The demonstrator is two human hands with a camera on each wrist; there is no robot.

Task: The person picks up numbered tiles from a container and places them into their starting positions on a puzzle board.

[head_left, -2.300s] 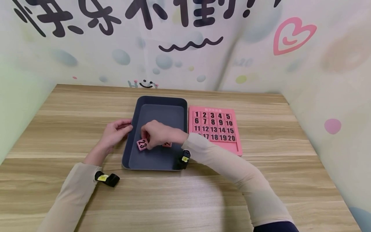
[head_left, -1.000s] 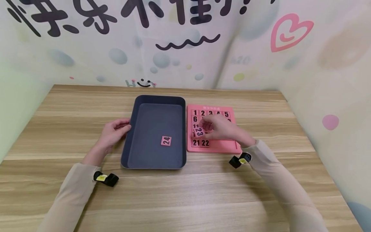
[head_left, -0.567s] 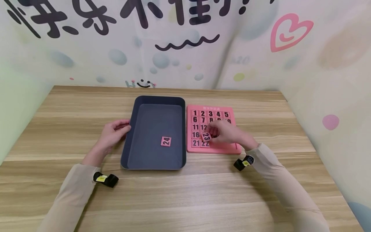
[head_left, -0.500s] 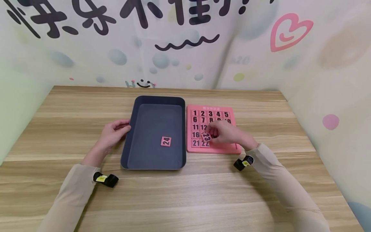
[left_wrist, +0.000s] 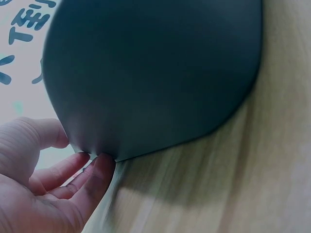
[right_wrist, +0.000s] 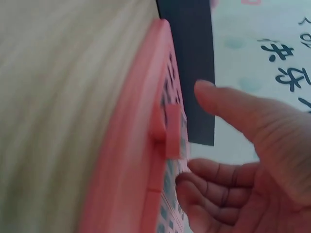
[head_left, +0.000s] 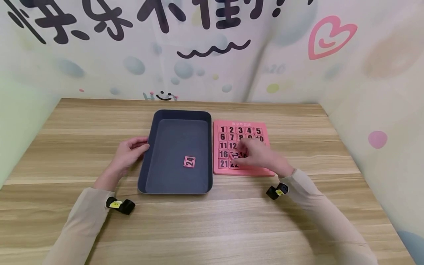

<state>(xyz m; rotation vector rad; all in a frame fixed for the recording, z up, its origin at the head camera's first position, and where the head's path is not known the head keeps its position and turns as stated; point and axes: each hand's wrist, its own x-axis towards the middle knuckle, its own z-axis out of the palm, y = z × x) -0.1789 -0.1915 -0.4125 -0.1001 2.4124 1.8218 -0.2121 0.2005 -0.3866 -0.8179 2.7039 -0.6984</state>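
At the left side of the dark tray (head_left: pixel 208 154), my left hand (head_left: pixel 130 152) touches the outer wall with thumb and fingertips; the left wrist view shows the fingertips (left_wrist: pixel 103 162) at its lower edge. A pink tile numbered 24 (head_left: pixel 189 162) lies turned sideways in the tray. My right hand (head_left: pixel 258 154) is over the pink number puzzle board (head_left: pixel 219 171). Below it, the 23 tile (right_wrist: pixel 173 131) rests askew on the board, next to the 22 tile, partly hidden by the thumb in the head view. Thumb and fingers are spread apart around it.
Both stand on a wood-grain table (head_left: pixel 198 228), the board close against the tray's right side. Rows of numbered tiles fill the upper board, partly covered by the right hand. A printed wall (head_left: pixel 285 73) rises behind the table.
My right hand has carried the 23 tile from the tray to the board, and its thumb and fingers have just parted from it. My left hand has stayed at the tray.
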